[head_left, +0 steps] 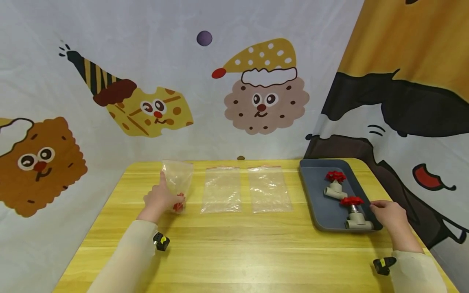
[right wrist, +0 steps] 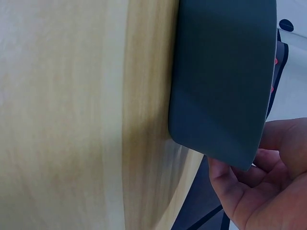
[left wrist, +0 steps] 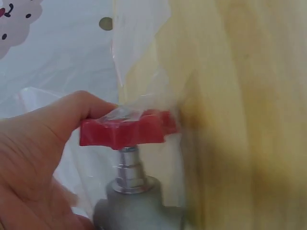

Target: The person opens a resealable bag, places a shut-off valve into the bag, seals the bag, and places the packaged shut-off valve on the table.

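At the table's left, my left hand [head_left: 160, 199] grips a clear zip bag [head_left: 179, 173] with a valve inside. The valve's red handwheel [left wrist: 122, 133] lies against my thumb in the left wrist view, above its metal stem and grey body [left wrist: 134, 208]. The index finger extends up along the bag's left edge. Over on the right, my right hand [head_left: 392, 217] pinches the rim of a grey tray [head_left: 313, 183] near its front right corner. Two valves with red handwheels, one farther back [head_left: 335, 189] and one nearer [head_left: 355, 219], lie in the tray.
Two more clear zip bags, a middle one [head_left: 221, 191] and a right one [head_left: 270, 191], lie flat between the left bag and the tray. Behind the wooden table [head_left: 234, 252] hangs a cartoon-printed cloth [head_left: 209, 101].
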Demonstrator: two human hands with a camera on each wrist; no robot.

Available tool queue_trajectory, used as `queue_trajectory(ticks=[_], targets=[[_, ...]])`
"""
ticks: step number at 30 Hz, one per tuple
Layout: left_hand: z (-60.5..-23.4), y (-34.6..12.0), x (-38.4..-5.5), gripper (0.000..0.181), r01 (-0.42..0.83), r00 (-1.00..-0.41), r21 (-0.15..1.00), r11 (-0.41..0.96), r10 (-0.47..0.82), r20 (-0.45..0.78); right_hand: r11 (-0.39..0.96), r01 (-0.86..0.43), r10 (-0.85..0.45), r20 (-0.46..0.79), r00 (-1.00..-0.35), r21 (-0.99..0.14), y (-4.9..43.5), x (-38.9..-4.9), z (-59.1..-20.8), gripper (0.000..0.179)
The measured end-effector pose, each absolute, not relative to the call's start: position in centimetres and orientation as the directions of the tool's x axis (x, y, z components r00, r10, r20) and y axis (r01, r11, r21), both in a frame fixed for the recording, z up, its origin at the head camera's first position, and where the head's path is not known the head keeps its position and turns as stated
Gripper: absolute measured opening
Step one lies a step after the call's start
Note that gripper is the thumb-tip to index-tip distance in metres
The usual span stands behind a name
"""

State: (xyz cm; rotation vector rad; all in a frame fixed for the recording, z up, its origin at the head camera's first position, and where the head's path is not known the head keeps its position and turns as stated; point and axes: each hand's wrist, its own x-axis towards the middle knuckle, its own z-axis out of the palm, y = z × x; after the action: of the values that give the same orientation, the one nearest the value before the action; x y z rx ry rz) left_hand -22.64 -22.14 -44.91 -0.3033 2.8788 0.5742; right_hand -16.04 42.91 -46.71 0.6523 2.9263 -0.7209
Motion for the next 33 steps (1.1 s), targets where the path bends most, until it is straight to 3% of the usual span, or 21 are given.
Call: queue_trajectory(ticks=[5,13,20,28,33], targets=[[-44.3,-22.1,-22.8,0.124,-0.267,-0.937,0.296,0.917,-0.176,-0.302,0.803,0.41,0.384,-0.151,-0.911,-0.432,42.9,-16.0,-46.7,0.036],[-44.5,-22.4,-23.5,0.119,-0.274,-0.938,0.32,0.907,-0.179,-0.296,0.75,0.463,0.411,-0.215,-0.886,-0.473,43.1,-16.0,-46.3,0.041],[-45.1,-22.6,-23.4,0.116,-0.302,-0.936,0.35,0.887,-0.207,-0.284,0.503,0.579,0.495,-0.335,-0.802,-0.642,43.5,-16.4,-47.1,0.049],[-46.1,-23.2,-23.4,0.109,-0.328,-0.934,0.384,0.863,-0.237,-0.267,0.322,0.585,0.46,-0.417,-0.784,-0.744,44.4,-16.9,-47.9,0.054],[-46.1,-23.2,-23.4,0.11,-0.328,-0.933,0.39,0.86,-0.232,-0.274,0.193,0.584,0.407,-0.477,-0.779,-0.789,44.8,-17.1,-47.9,0.045]])
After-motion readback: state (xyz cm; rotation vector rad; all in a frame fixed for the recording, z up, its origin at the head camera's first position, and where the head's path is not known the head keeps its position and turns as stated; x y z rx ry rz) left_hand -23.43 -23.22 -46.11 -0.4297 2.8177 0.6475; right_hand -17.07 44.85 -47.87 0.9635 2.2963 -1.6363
